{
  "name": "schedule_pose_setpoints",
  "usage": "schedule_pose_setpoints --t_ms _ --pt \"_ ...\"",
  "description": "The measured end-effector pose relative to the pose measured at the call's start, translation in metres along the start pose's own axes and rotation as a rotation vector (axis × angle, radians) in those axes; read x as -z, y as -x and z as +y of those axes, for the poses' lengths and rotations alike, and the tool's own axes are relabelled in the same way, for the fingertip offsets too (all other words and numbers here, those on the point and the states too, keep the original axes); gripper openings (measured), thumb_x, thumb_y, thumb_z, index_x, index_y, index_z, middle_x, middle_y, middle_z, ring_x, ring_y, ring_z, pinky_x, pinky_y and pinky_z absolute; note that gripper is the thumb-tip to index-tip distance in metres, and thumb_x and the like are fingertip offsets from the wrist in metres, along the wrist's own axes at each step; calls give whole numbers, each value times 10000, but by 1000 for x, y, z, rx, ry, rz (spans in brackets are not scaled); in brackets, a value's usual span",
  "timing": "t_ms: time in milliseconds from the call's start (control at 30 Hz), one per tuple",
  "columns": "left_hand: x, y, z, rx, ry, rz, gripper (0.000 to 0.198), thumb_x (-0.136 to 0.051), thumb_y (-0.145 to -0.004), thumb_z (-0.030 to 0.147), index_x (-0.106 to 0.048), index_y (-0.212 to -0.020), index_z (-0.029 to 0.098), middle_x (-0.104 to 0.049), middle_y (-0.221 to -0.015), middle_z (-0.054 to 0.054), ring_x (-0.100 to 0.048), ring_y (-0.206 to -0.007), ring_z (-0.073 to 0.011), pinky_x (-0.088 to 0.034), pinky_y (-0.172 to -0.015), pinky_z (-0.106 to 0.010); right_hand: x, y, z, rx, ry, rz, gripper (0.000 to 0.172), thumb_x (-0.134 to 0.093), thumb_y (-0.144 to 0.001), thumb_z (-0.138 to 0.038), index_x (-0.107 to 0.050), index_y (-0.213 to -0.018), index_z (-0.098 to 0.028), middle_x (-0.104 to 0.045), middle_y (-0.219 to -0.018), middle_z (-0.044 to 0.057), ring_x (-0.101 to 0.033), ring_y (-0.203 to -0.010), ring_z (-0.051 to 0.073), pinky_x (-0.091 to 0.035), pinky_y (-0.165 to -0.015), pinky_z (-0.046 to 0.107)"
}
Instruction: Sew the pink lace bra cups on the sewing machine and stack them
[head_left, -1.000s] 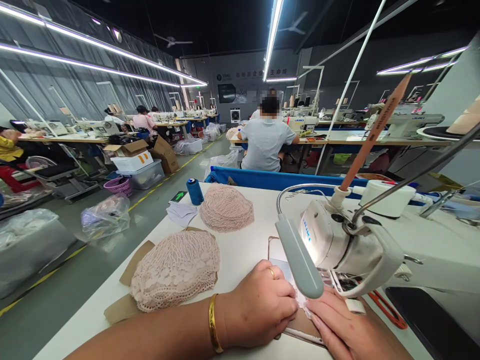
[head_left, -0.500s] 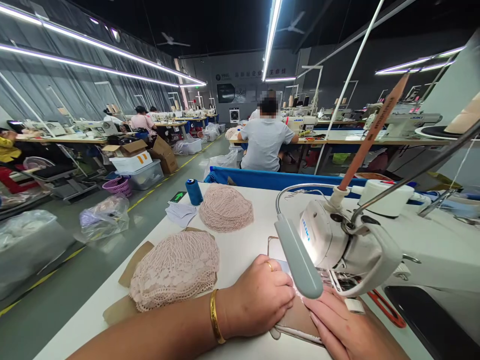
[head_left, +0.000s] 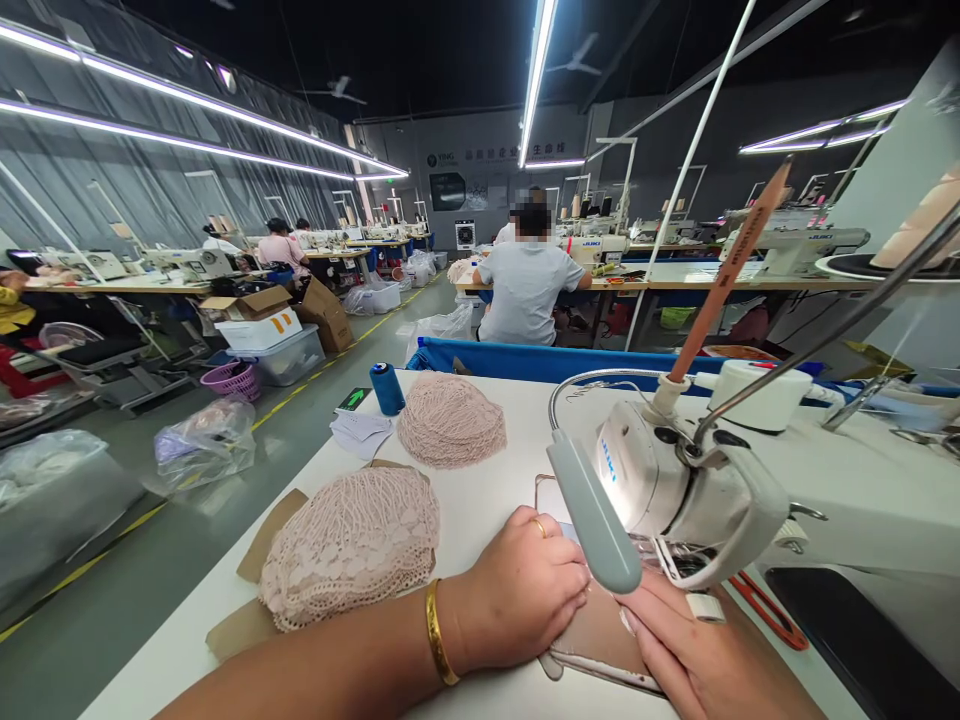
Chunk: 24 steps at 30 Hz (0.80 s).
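My left hand (head_left: 529, 590), with a ring and a gold bangle, has its fingers curled together beside the sewing machine's (head_left: 652, 490) needle area. Whatever those fingers pinch is hidden. My right hand (head_left: 690, 640) lies with fingers stretched flat under the machine head, at the right side of a flat brown panel (head_left: 600, 630) with a pale edge. A grey lamp (head_left: 596, 520) on a bent metal neck hides the needle and part of both hands' fingertips. Beige lace pieces lie stacked on the left in a near pile (head_left: 352, 545) and a far pile (head_left: 452, 420).
A blue thread spool (head_left: 387, 390) and folded white paper (head_left: 361, 434) stand by the far pile. Orange-handled snips (head_left: 772, 612) and a black phone-like slab (head_left: 862, 640) lie right of the machine. A person (head_left: 529, 285) sits ahead, beyond a blue cloth trough (head_left: 510, 363).
The view has shifted slightly. My right hand has moved a little to the right, and more of the brown panel shows between my hands. My left hand stays nearly in place.
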<state>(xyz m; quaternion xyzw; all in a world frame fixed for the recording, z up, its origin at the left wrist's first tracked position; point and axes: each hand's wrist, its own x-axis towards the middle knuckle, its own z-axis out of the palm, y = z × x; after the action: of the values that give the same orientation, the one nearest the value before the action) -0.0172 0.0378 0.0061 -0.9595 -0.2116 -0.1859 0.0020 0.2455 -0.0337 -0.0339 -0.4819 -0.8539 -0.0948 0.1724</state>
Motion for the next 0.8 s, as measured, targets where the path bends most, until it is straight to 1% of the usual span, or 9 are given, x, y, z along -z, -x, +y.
schedule_pose_setpoints --t_ms 67,167,233,333,433,500,633,733,800 --pt "-1 -1 -2 9 10 -5 127 -596 -1073 274 -670 -1015 188 -764 -1090 -58 -662 -990 -248 -468 -1001 -447 -4 3 2 3 22 2 408 -542 -1062 -331 -717 -1429 -298 -788 -1269 125 -808 -1086 284 -674 -889 360" --pt "-2 -2 -4 21 35 -3 124 -605 -1065 263 -675 -1006 179 -771 -1102 -71 -682 -1012 -261 -472 -1030 -463 -7 2 4 24 53 83 412 -558 -1063 -332 -699 -1445 -271 -776 -1323 141 -783 -1180 314 -672 -912 394" --pt "-3 -2 -6 39 59 -2 107 -629 -1050 257 -679 -998 179 -776 -1104 -68 -693 -1020 -268 -477 -1047 -471 -7 -1 5 39 35 131 378 -540 -1061 -308 -720 -1390 -259 -770 -1347 135 -772 -1206 319 -666 -935 411" --pt "-7 0 -7 81 106 6 73 -667 -1029 254 -699 -1017 190 -783 -1132 -70 -705 -1062 -282 -488 -1068 -477 -4 -7 4 41 -27 137 333 -486 -1069 -262 -746 -1277 -262 -782 -1327 101 -791 -1140 283 -657 -934 390" --pt "-11 -1 -8 193 231 46 66 -686 -996 229 -720 -1048 208 -784 -1141 -67 -712 -1061 -278 -520 -1054 -463 -2 -11 2 19 -31 154 316 -485 -1085 -281 -733 -1279 -255 -812 -1227 89 -806 -1055 274 -657 -864 374" --pt "-12 -6 -12 302 327 67 84 -682 -982 202 -724 -1054 210 -778 -1106 -62 -714 -1021 -251 -558 -1006 -416 -2 -12 1 14 -41 167 324 -480 -1093 -285 -722 -1304 -248 -812 -1228 89 -807 -1054 269 -654 -857 369" --pt "-15 -26 -28 385 367 52 35 -683 -972 167 -712 -970 186 -756 -1034 -64 -704 -950 -222 -598 -887 -354 -5 -11 1 -15 -68 204 311 -510 -1109 -328 -744 -1304 -266 -807 -1263 92 -810 -1050 255 -650 -887 347" --pt "-23 -49 -42 393 368 -4 126 -749 -945 182 -680 -840 174 -720 -903 -48 -695 -898 -224 -606 -880 -377 -4 -11 1 -9 -55 224 316 -519 -1114 -366 -782 -1256 -264 -809 -1265 107 -815 -1047 265 -655 -907 346" --pt "-31 -65 -49 408 366 -38 177 -798 -953 236 -678 -847 160 -710 -904 -42 -697 -903 -219 -613 -887 -397 -2 -12 2 20 -25 219 333 -500 -1114 -354 -793 -1245 -264 -809 -1268 108 -815 -1072 279 -663 -922 365"
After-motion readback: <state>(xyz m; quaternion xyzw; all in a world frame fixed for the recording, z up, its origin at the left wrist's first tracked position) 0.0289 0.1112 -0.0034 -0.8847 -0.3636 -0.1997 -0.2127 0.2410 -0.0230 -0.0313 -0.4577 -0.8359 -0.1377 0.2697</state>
